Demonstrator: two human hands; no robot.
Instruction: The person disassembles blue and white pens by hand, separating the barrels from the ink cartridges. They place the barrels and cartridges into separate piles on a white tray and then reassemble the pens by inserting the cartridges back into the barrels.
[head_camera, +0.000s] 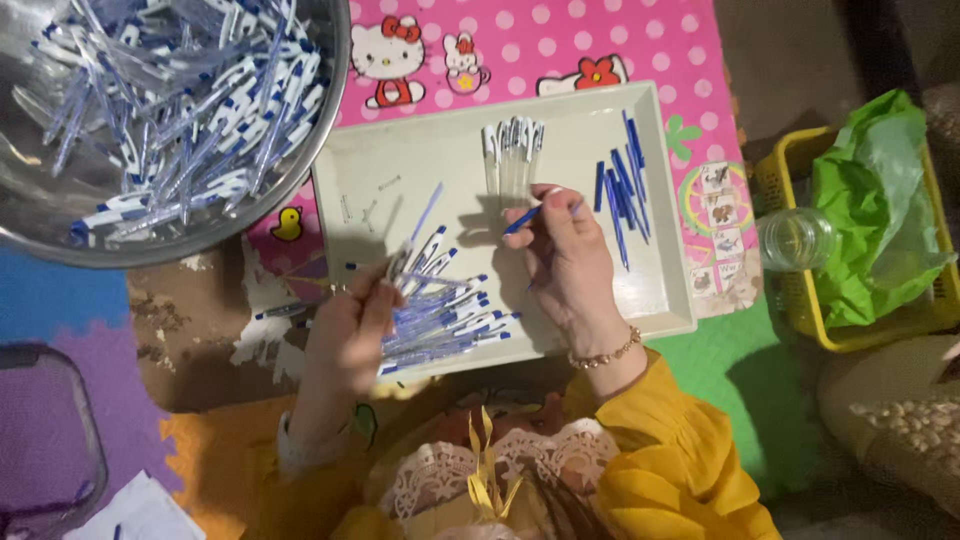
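Pinching a slim blue pen refill (522, 219) between its fingers, the right hand (570, 262) is hovering over the shallow pale plastic tray (668, 300), while the left hand (350, 325) is clamping its fingers on a white-and-blue pen barrel (400, 262) beside a heap of finished pens (445, 325). Tilting the barrel is risking a missed insertion. Everything is resting on colourful foam floor mats (560, 45) near a steel bowl (330, 110).

Blue refill (523, 219), white pen barrel (400, 262)
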